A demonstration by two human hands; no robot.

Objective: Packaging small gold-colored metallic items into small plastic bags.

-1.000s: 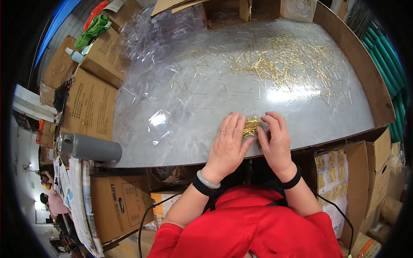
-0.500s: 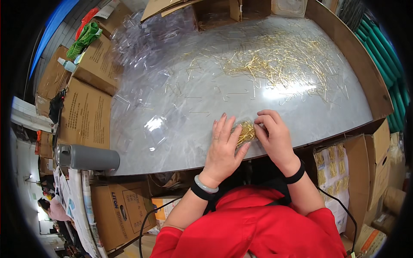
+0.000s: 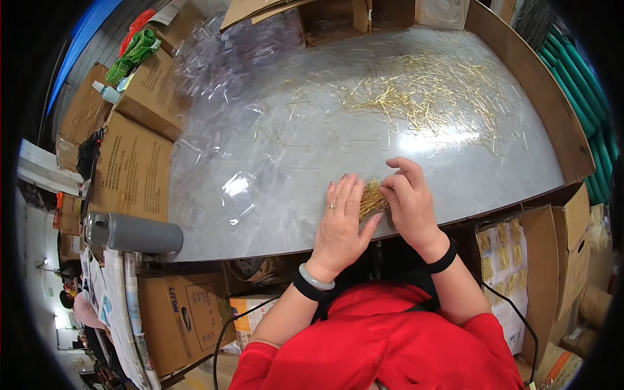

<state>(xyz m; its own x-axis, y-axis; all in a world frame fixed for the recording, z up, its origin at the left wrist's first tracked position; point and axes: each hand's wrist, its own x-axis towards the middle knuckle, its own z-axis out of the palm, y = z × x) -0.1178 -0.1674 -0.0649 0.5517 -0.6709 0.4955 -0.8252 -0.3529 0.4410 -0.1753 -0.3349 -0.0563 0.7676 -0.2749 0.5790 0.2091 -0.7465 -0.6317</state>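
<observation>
A compact bundle of gold wire hooks (image 3: 372, 197) sits near the front edge of the grey table. My left hand (image 3: 341, 218) cups its left side, long fingers straight and together over that end, thumb along the near side. At the bundle's right end is my right hand (image 3: 409, 205), thumb and fingers bent in a pinch against the wires. Whether single hooks are between those fingertips is too small to tell. The left fingers hide part of the bundle. Farther back lies a wide loose pile of similar gold hooks (image 3: 416, 91).
Clear plastic pieces (image 3: 221, 71) heap up at the far left. A grey bottle (image 3: 140, 233) lies at the left front corner. Cardboard boxes (image 3: 130, 169) line the left side, and a cardboard wall (image 3: 539, 91) bounds the right. Below right, an open box holds bundled gold hooks (image 3: 502, 253).
My left fingers have drawn together and lie more over the bundle. The right fingertips have shifted slightly up and left, closer onto its end. The view has moved a little.
</observation>
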